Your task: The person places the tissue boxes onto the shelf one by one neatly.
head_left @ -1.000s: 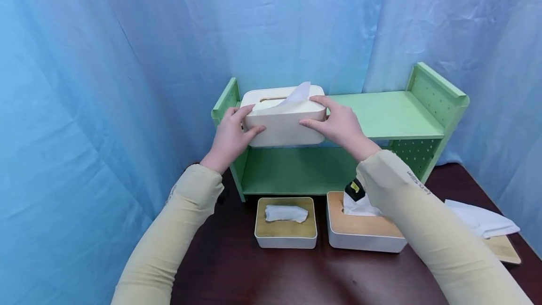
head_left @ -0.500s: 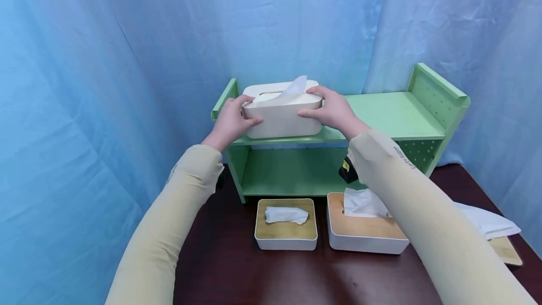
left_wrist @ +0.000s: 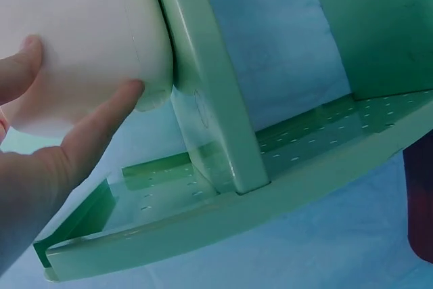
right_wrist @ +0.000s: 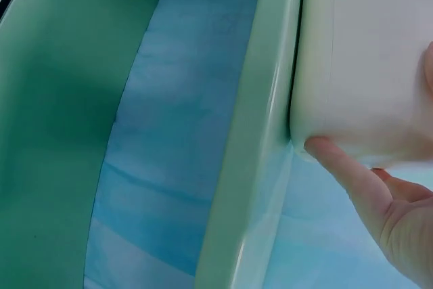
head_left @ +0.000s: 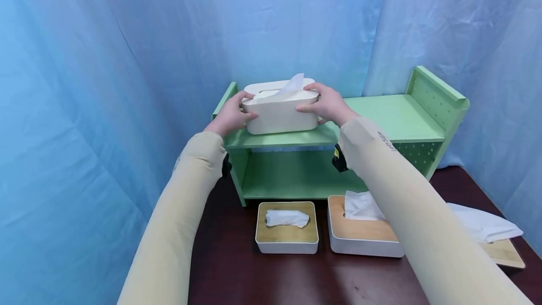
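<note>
Both hands grip a white tissue box [head_left: 281,116] at its two ends, over the left part of a green shelf's [head_left: 381,116] upper board. A tissue [head_left: 292,86] sticks up from the slot in its top. My left hand [head_left: 233,113] has its thumb on the front face and fingers at the top left corner. My right hand [head_left: 329,105] holds the right end in the same manner, a lower finger showing beneath. In the left wrist view the box [left_wrist: 81,38] lies right against the upper board's edge [left_wrist: 210,79]; the right wrist view shows the same at the other end.
On the dark table [head_left: 313,281] before the shelf stand a small wood-topped tissue box [head_left: 267,234] and a larger one [head_left: 360,246], partly behind the right sleeve. Another wood-topped piece [head_left: 506,252] with white tissue lies far right. Blue curtains [head_left: 169,36] hang behind.
Both hands have carried the white tissue box back and slightly left; its front, which overhung the upper board's edge, now sits behind that edge. The boxes on the table stay put.
</note>
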`<state>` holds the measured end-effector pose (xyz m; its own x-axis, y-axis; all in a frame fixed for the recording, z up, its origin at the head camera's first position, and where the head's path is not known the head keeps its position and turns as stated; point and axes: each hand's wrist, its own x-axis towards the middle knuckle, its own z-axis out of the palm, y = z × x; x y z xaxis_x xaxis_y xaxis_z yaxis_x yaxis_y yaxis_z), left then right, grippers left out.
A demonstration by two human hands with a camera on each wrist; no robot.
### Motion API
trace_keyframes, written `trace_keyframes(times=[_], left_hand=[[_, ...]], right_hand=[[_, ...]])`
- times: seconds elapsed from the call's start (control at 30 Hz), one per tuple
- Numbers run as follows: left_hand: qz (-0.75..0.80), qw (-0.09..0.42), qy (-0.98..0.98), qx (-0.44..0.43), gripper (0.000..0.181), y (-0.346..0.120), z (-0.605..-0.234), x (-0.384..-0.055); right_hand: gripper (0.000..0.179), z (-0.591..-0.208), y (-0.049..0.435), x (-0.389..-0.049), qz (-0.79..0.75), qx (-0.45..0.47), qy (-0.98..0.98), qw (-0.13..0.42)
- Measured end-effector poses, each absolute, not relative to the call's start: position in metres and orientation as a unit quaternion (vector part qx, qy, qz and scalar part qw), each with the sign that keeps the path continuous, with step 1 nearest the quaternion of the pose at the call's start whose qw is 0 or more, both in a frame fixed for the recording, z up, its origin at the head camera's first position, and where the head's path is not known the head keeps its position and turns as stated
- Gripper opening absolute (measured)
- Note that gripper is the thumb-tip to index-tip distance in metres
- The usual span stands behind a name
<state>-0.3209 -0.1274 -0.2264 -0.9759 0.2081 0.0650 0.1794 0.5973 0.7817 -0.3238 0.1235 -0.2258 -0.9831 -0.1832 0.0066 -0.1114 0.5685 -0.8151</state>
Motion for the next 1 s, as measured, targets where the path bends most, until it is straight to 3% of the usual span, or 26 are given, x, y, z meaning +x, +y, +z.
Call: trace_keyframes(times=[0.5,1.0], left_hand=[[0.454,0.026,0.886,0.094,0.049,-0.131,-0.23,-0.331],[0.432,-0.016,0.899,0.073,0.052,-0.123,-0.23,-0.327]], right_hand=[[0.069,-0.227,0.114,-0.33,-0.488,-0.08,0.868,0.04],[0.072,-0.234,0.115,-0.329,-0.45,-0.091,0.888,-0.004]])
